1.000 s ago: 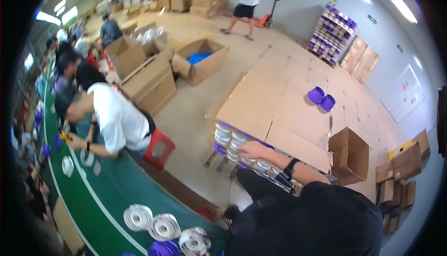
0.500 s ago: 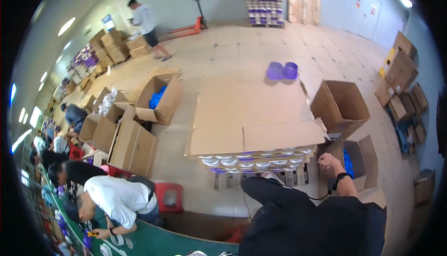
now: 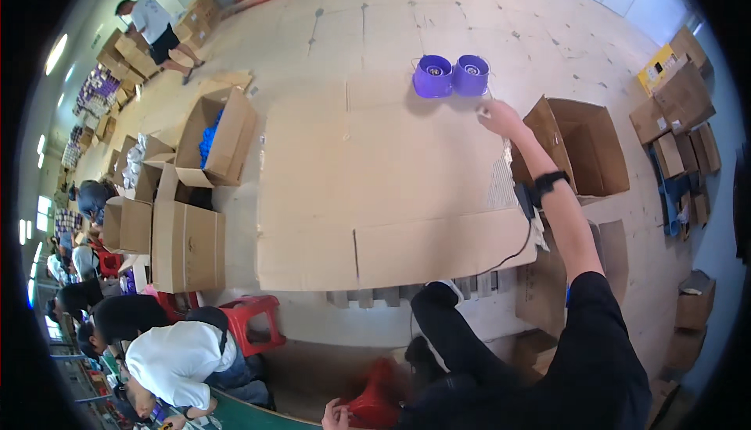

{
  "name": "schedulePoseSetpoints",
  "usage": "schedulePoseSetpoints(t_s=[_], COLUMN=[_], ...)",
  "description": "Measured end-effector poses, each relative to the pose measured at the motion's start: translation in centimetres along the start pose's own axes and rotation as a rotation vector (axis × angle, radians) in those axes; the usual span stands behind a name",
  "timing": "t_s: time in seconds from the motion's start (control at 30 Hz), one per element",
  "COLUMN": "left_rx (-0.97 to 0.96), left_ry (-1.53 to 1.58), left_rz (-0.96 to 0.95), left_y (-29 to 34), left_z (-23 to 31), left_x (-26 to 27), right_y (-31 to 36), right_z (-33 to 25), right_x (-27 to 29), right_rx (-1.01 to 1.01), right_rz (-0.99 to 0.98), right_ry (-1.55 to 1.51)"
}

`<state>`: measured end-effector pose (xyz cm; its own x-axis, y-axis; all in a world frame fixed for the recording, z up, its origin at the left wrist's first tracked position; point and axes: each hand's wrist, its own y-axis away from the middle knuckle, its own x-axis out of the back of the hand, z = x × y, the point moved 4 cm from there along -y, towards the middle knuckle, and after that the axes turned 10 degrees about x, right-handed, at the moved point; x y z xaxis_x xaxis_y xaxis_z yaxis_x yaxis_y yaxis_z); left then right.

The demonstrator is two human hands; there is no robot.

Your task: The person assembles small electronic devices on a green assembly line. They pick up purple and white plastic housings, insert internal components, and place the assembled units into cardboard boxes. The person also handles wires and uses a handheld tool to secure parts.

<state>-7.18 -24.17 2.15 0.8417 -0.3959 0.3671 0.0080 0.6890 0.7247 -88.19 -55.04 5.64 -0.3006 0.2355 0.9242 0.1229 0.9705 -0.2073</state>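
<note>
My right hand (image 3: 501, 119) reaches out over the far right part of the cardboard sheet (image 3: 375, 172). Its fingers are drawn together, and whatever is between them is too small to make out. Just beyond the fingertips stand two purple buckets (image 3: 472, 78) side by side, upright, with thin handles and round pale pieces inside. My left hand (image 3: 337, 414) shows at the lower edge, by the green bench and a blurred red stool (image 3: 375, 399). Its fingers are loosely bent and apart, with nothing visible in them.
An open carton (image 3: 594, 148) stands right of the sheet, which lies above a wooden pallet (image 3: 383, 295). A black cable (image 3: 508, 259) crosses its near right corner. Cartons (image 3: 188, 242) stand at left, beside a red stool (image 3: 254, 324) and co-workers at a green bench (image 3: 242, 413).
My right hand has moved from beside the near right cartons, forward to the buckets. My left hand has come into view. The view has tilted down, and the stacked goods under the sheet are now hidden.
</note>
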Motion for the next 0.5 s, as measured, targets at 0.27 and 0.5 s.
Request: schedulePoseSetpoints(t_s=[0.27, 0.5], left_rx=[-0.076, -0.098], left_ry=[-0.225, -0.662], left_rz=[0.074, -0.093], left_y=[-0.7, -8.1], left_z=[2.2, 30.8], left_x=[-7.9, -9.3], right_y=[-11.9, -13.7], right_z=[9.6, 15.8], right_x=[-5.2, -7.4], right_rx=[-0.116, -0.263], right_rz=[-0.024, -0.08], right_ry=[0.26, 0.168])
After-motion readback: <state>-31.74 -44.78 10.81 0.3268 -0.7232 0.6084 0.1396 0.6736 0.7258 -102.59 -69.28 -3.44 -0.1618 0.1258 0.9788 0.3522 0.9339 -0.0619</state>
